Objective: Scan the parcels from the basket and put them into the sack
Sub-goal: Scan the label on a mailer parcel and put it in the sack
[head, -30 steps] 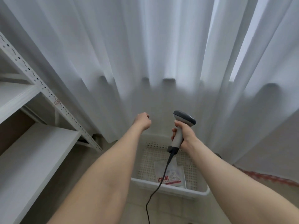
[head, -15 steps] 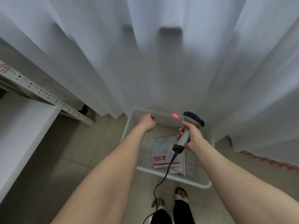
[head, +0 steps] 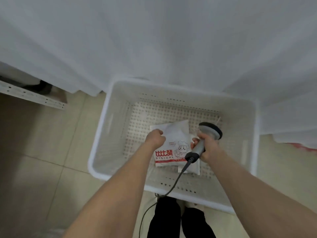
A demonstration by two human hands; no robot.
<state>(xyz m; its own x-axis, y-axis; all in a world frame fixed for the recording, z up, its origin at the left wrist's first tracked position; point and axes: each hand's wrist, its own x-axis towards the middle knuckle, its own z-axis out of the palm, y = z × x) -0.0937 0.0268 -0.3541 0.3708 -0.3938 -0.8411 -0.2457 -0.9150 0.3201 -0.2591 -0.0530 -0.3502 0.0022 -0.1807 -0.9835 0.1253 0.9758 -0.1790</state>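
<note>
A white curtain fills the view from 9 o'clock over 12 to 3, and its hem hangs down to the far rim of the basket. Pale tiled floor lies at 7 to 9 o'clock, with a perforated white shelf rail crossing it at 9.

The white plastic basket sits on the floor at centre. Its bottom and walls are pierced with holes. Two parcels lie flat in it, toward the near side. The upper one is a white printed parcel with red lettering and a cartoon figure. It overlaps a plain white parcel that shows at its 5 o'clock corner.

Both forearms reach in from 6 o'clock. The left hand is curled at the printed parcel's 10 o'clock corner. Whether its grip has the parcel's edge cannot be told. The right hand has its grip closed round the handle of a grey scanner. The scanner's dark head is above the basket floor at 2 o'clock of the parcels. Its black cable runs over the near rim toward 6 o'clock, past legs in black trousers.
</note>
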